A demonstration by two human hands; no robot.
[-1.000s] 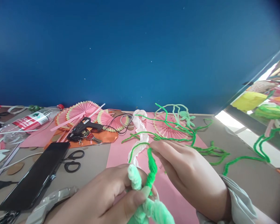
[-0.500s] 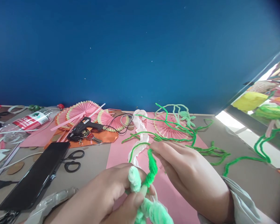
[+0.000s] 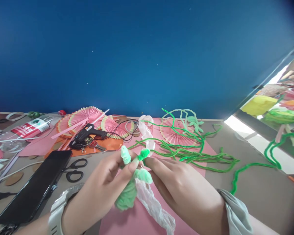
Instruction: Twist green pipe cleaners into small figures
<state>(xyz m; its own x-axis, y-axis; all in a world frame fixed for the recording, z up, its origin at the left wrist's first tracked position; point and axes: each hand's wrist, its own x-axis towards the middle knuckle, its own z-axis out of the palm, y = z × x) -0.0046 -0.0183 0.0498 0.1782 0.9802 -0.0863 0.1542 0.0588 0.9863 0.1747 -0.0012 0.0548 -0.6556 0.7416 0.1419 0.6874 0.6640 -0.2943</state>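
My left hand (image 3: 105, 182) pinches a fuzzy light green pipe-cleaner bundle (image 3: 129, 192) between thumb and fingers, with one pale tip sticking up above the fingers. My right hand (image 3: 183, 189) meets it from the right, its fingertips closed on the bright green pipe-cleaner end (image 3: 144, 153) at the top of the bundle. A crinkled white ribbon strip (image 3: 154, 205) hangs down from between both hands onto the pink paper sheet (image 3: 134, 218).
Loose green pipe cleaners (image 3: 201, 156) lie tangled to the right. Pink folded paper fans (image 3: 88, 116), a black glue gun (image 3: 88, 133), black scissors (image 3: 74, 169), a long black flat object (image 3: 34, 186) and a plastic bottle (image 3: 29, 127) lie at the left. A blue wall stands behind.
Both hands rose and moved away from me with the bundle. The dark green piece, formerly standing tall, is now bent short at the top, and the white strip hangs below.
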